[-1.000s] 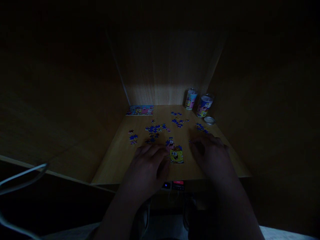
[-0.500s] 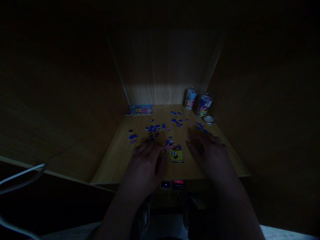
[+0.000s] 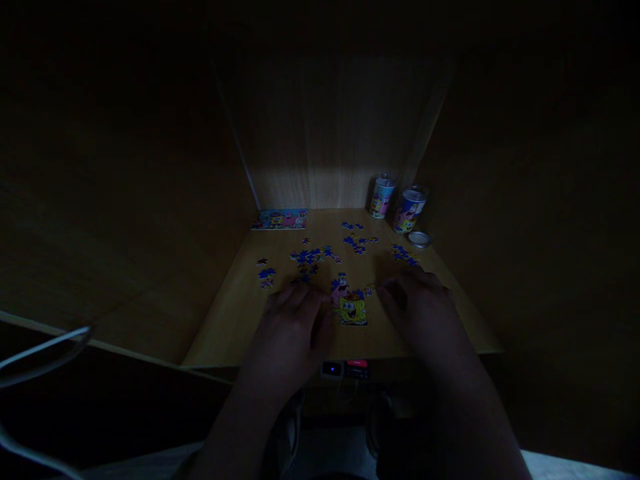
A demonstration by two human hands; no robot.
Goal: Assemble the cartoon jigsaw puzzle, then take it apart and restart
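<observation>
Left hand (image 3: 295, 327) and right hand (image 3: 420, 310) are palm-down, fingers curved, on either side of the assembled puzzle section (image 3: 353, 310) on the table (image 3: 225, 333). Whether either grips a piece cannot be determined. Loose puzzle pieces (image 3: 306, 256) lie beyond.

- Left hand (image 3: 293, 330): held palm down, fingers curved, above the near edge of the desk (image 3: 225, 343)
- Right hand (image 3: 423, 313): similarly posed, kept well apart from the left
- Forearms (image 3: 470, 407): extended forward, converging toward the hands
</observation>
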